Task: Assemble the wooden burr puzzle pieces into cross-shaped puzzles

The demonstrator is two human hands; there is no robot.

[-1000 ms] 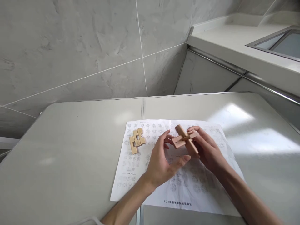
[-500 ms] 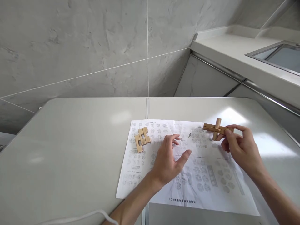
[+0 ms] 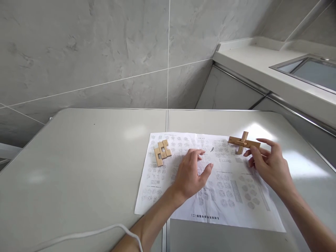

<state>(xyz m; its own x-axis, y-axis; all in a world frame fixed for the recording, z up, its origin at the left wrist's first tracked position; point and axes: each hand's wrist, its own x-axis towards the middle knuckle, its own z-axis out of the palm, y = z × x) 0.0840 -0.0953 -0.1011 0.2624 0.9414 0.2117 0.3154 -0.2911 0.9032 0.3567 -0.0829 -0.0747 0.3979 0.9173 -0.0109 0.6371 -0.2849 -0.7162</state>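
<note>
My right hand (image 3: 271,166) is at the right end of a cross-shaped assembly of interlocking wooden puzzle pieces (image 3: 243,142). The thumb touches the long bar's lower edge and the index finger curves round its end, a loose hold. My left hand (image 3: 191,173) hovers over or rests on the middle of a printed diagram sheet (image 3: 181,210), palm down, thumb apart from the bent fingers, with nothing in it. Left of that hand, a few notched wooden puzzle pieces (image 3: 162,153) lie side by side on the sheet.
The creased sheet lies across the seam of a pale folding table (image 3: 86,168). A white cable (image 3: 91,231) runs near my left forearm. Behind stands a grey tiled wall (image 3: 105,52); at the right is a white counter (image 3: 244,57) with a metal-framed inset.
The view has shifted slightly. My right hand's thumb sits a little lower against the bar, and its grip looks looser. The cross assembly and the notched pieces stay in place on the sheet.
</note>
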